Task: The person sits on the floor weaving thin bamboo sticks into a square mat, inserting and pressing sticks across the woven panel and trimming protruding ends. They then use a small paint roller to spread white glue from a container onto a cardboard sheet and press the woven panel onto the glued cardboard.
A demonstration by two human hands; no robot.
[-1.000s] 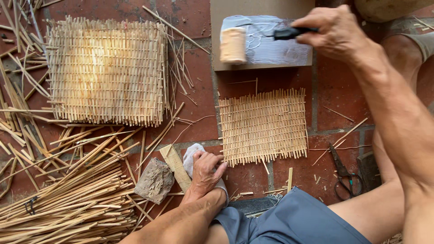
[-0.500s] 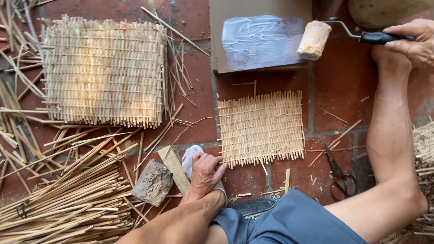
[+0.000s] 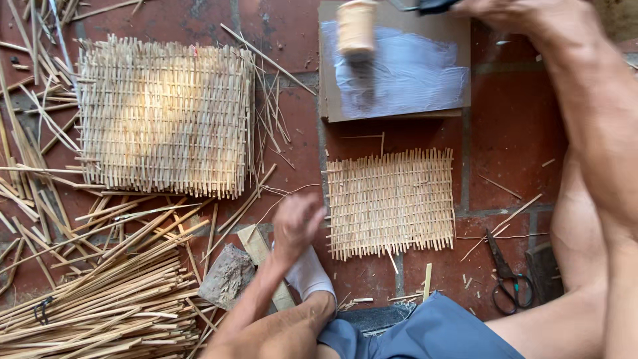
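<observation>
My right hand (image 3: 525, 13) grips the dark handle of a small paint roller (image 3: 357, 26) at the top edge. The roller's tan sleeve hangs over the left part of a brown cardboard sheet (image 3: 458, 40) smeared with whitish glue. My left hand (image 3: 296, 223) hovers blurred, holding nothing, just left of a small woven bamboo mat (image 3: 391, 203) on the red brick floor. Below that hand lies a white sock-like cloth (image 3: 309, 274).
A larger woven mat (image 3: 163, 123) lies at the upper left. Loose bamboo strips (image 3: 100, 299) pile up at the lower left. A stone block (image 3: 227, 276) and a wooden piece (image 3: 256, 246) sit by my left forearm. Black scissors (image 3: 505, 279) lie at the lower right.
My right hand swung the roller from the cardboard's right edge back to its left part. My left hand lifted off the white cloth and rose toward the small mat.
</observation>
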